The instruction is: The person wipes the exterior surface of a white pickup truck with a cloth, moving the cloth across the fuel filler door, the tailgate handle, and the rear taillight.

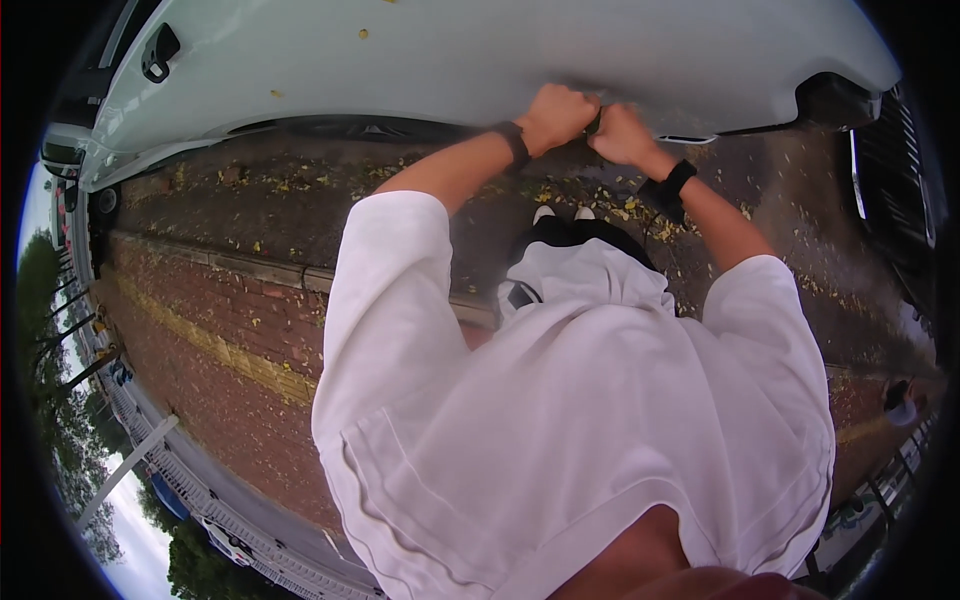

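Note:
My left hand (562, 116) is closed in a fist close against the body of a white vehicle (450, 60). Beside it, my right hand (621, 135) is also closed. A small dark, greenish thing (593, 121) shows between the two fists, both gripping it; most of it is hidden, so I cannot tell what it is. Each wrist wears a black band, and a black box-like piece (660, 196) sits at the right one.
Fallen yellow leaves lie on the wet ground (300, 180) below the vehicle. A stone kerb (225, 259) edges a red brick pavement (225, 405) with a yellow strip. Another vehicle's dark grille (892, 165) stands at the right. A person (900, 401) is far right.

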A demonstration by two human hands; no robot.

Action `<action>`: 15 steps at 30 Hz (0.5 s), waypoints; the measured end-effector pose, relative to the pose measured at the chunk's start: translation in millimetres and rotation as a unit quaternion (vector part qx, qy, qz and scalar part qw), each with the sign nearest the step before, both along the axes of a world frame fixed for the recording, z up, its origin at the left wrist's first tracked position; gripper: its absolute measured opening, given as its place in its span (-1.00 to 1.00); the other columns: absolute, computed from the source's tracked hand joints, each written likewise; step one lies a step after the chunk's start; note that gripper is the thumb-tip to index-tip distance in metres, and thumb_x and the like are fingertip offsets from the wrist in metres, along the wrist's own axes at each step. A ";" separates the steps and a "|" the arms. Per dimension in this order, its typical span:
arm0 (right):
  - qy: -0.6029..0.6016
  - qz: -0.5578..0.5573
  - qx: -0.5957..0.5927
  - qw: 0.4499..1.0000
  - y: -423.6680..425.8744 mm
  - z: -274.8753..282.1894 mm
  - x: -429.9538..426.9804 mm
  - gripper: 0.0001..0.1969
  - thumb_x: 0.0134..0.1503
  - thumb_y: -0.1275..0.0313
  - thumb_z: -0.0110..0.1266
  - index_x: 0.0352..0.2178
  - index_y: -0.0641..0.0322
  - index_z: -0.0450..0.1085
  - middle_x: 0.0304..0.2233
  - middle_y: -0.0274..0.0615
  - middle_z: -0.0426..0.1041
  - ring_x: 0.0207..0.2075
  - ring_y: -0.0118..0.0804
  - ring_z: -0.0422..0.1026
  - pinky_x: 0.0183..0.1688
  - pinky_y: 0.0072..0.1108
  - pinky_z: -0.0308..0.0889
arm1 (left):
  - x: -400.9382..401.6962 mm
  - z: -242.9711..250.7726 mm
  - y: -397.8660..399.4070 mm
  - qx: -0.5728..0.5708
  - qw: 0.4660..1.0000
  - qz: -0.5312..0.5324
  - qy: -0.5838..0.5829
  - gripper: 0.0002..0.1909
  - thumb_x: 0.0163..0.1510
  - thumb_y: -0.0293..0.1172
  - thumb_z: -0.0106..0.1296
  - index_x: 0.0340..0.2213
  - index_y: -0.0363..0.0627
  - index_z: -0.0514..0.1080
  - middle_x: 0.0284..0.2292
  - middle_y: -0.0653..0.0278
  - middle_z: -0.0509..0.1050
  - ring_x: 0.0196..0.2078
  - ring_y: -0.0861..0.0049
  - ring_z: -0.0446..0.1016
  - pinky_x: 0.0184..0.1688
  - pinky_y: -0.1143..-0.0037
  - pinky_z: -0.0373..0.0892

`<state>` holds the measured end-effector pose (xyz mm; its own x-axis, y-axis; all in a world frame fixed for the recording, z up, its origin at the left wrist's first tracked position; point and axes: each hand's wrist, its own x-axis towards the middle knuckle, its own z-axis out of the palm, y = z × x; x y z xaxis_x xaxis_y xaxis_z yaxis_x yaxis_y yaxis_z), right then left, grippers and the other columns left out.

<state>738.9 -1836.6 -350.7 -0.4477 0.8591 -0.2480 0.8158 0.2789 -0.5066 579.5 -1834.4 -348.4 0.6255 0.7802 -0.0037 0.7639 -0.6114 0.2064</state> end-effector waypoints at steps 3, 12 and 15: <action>0.045 -0.012 -0.079 0.996 -3.4 -6.7 -1.5 -0.83 -0.27 0.50 0.03 -0.66 0.50 0.33 -0.68 0.13 0.38 -0.64 0.02 0.36 -0.52 -0.29 0.23 | -4.3 -8.6 6.8 0.046 0.997 -0.061 0.004 -0.90 -0.09 -0.38 -0.01 -0.46 -0.09 0.39 -0.57 0.20 0.50 -0.50 0.24 0.51 -0.52 0.32 0.39; 0.293 -0.253 -0.381 0.839 -25.2 12.8 -2.8 -0.89 -0.21 0.51 0.06 -0.72 0.27 0.31 -0.69 -0.32 0.29 -0.72 -0.43 0.20 -0.68 -0.58 0.00 | -9.8 -8.4 22.1 0.128 0.969 -0.200 -0.072 -0.79 -0.14 -0.26 0.04 -0.40 0.06 0.32 -0.50 0.29 0.42 -0.49 0.29 0.48 -0.55 0.34 0.34; 0.387 -0.231 -0.517 0.728 -28.9 7.8 4.4 -0.87 -0.24 0.57 0.01 -0.55 0.19 0.26 -0.68 -0.43 0.17 -0.72 -0.54 0.08 -0.68 -0.65 -0.10 | -7.3 -3.1 25.2 0.153 0.953 -0.239 -0.108 -0.71 -0.22 -0.23 0.10 -0.40 0.08 0.31 -0.51 0.31 0.36 -0.49 0.30 0.45 -0.54 0.35 0.34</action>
